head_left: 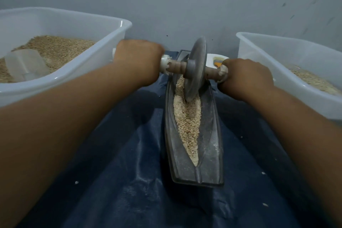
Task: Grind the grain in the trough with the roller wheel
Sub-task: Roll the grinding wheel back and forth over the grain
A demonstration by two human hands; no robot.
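left hand: clenched around the left end of the axle.
roller wheel: standing in the trough, at its far end.
grain: mostly coarse, so grinding looks far from finished.
right hand: grasping the axle's right end.

No legible text, label, brand, number or sign anywhere in view. The one marking that resembles print is a small multicoloured patch, with yellow, teal and orange bands, on a white round dish behind the wheel; it is too small and blurred to tell whether it carries any lettering.
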